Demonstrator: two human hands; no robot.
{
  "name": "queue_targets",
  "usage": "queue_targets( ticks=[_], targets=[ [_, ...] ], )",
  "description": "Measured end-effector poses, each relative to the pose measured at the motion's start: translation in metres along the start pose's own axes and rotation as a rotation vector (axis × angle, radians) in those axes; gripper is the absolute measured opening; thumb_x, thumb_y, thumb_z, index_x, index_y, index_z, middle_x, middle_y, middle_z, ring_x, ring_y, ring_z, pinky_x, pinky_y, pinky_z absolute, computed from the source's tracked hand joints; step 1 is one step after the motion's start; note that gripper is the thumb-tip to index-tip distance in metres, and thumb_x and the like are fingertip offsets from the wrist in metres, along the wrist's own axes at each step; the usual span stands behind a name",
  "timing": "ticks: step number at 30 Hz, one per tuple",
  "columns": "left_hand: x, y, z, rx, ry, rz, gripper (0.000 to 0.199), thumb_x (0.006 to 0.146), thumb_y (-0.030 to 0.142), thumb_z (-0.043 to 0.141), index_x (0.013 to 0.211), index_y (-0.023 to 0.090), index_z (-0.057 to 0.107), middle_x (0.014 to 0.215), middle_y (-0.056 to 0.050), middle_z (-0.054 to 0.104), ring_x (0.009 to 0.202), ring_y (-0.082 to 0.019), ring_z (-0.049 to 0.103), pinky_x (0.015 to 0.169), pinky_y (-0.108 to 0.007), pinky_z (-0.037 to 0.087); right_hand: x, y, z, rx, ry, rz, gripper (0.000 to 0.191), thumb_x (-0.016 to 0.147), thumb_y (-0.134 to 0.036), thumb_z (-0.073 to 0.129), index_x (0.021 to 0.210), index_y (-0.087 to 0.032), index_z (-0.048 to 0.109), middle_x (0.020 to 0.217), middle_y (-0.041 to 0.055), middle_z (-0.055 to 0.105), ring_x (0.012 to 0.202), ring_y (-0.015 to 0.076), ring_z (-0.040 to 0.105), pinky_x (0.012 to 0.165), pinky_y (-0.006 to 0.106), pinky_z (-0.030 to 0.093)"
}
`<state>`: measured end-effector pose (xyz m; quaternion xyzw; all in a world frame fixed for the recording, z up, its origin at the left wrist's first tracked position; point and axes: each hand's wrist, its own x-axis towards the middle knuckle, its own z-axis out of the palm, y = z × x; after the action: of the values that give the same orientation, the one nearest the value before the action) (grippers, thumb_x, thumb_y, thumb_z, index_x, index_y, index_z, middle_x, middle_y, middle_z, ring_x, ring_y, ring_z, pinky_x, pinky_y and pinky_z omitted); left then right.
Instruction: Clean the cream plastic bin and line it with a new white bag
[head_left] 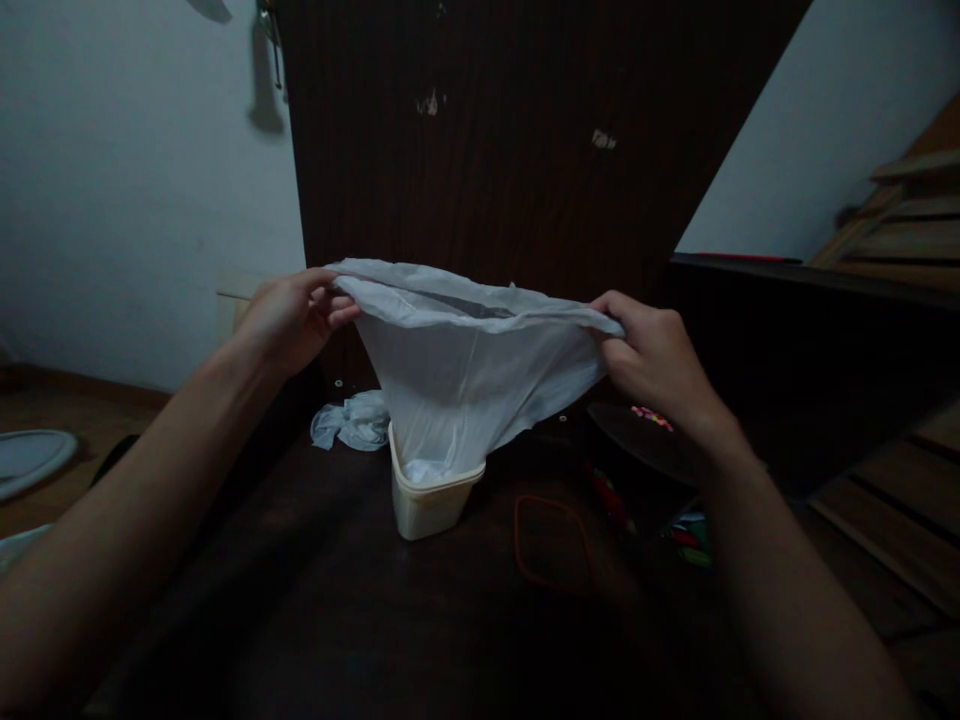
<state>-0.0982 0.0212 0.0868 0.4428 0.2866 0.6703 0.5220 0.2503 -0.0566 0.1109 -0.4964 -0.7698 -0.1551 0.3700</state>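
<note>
A thin white plastic bag [480,365] is stretched wide between my two hands, its mouth pulled into a long slit. My left hand [296,315] pinches the left end of its rim, and my right hand [645,345] grips the right end with the thumb below. The bag narrows downward, and its lower part sits inside a small cream-coloured plastic bin [435,505] with rounded corners. That bin stands upright on a dark wooden surface [337,600]. Its far rim is hidden behind the bag.
A crumpled pale plastic bag [352,420] lies left of the bin. To the right is a reddish rounded frame [551,540], with small colourful items [690,540] beyond. A dark wooden panel [487,150] rises behind. A black screen-like panel [810,350] stands at right, near wooden slats [892,540].
</note>
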Motion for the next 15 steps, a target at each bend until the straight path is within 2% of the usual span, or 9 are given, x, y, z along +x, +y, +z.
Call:
queue_targets(
  ticks=[3, 5, 7, 10, 12, 15],
  targets=[
    [-0.005, 0.003, 0.01, 0.032, 0.065, 0.061, 0.026, 0.089, 0.003, 0.053, 0.067, 0.014, 0.061, 0.042, 0.006, 0.052, 0.044, -0.007, 0.055, 0.056, -0.017, 0.055, 0.004, 0.0, 0.002, 0.045, 0.103, 0.028, 0.02, 0.073, -0.008, 0.047, 0.078, -0.023, 0.059, 0.075, 0.0035, 0.068, 0.069, 0.0211, 0.062, 0.061, 0.03, 0.04],
    [-0.009, 0.002, 0.014, 0.056, 0.079, 0.086, 0.025, 0.088, 0.004, 0.054, 0.067, 0.013, 0.064, 0.045, 0.004, 0.056, 0.044, -0.008, 0.056, 0.055, -0.019, 0.056, 0.005, 0.0, 0.004, 0.085, 0.102, 0.033, 0.018, 0.073, -0.01, 0.048, 0.078, -0.023, 0.059, 0.073, 0.0027, 0.067, 0.067, 0.0203, 0.06, 0.06, 0.029, 0.041],
    [-0.012, -0.001, 0.014, 0.092, 0.075, 0.097, 0.021, 0.085, 0.006, 0.057, 0.067, 0.013, 0.066, 0.052, 0.001, 0.062, 0.046, -0.01, 0.058, 0.051, -0.019, 0.055, 0.004, 0.001, 0.005, 0.126, 0.02, 0.028, 0.016, 0.076, -0.012, 0.048, 0.079, -0.022, 0.06, 0.072, 0.0022, 0.067, 0.066, 0.0194, 0.059, 0.06, 0.029, 0.041],
    [-0.015, -0.01, 0.006, 0.172, 0.002, 0.096, 0.011, 0.079, 0.012, 0.063, 0.069, 0.014, 0.069, 0.061, -0.003, 0.067, 0.051, -0.012, 0.061, 0.047, -0.019, 0.053, 0.0, 0.005, 0.007, 0.167, -0.147, 0.024, 0.018, 0.078, -0.014, 0.048, 0.085, -0.02, 0.064, 0.079, 0.0037, 0.07, 0.071, 0.02, 0.062, 0.063, 0.03, 0.044],
    [-0.017, -0.019, -0.002, 0.212, -0.054, 0.089, 0.005, 0.075, 0.018, 0.066, 0.074, 0.014, 0.069, 0.066, -0.004, 0.069, 0.054, -0.013, 0.062, 0.046, -0.02, 0.053, -0.004, 0.007, 0.012, 0.201, -0.225, 0.015, 0.027, 0.074, -0.011, 0.048, 0.092, -0.019, 0.067, 0.091, 0.0058, 0.073, 0.081, 0.0219, 0.066, 0.071, 0.031, 0.048],
    [-0.022, -0.037, -0.015, 0.245, -0.101, 0.057, 0.013, 0.067, 0.019, 0.072, 0.078, 0.013, 0.069, 0.07, -0.004, 0.07, 0.057, -0.015, 0.065, 0.049, -0.023, 0.054, -0.008, 0.006, 0.024, 0.341, -0.324, -0.017, 0.046, 0.066, -0.006, 0.047, 0.105, -0.018, 0.068, 0.107, 0.0067, 0.074, 0.097, 0.0232, 0.067, 0.083, 0.034, 0.05]
  ],
)
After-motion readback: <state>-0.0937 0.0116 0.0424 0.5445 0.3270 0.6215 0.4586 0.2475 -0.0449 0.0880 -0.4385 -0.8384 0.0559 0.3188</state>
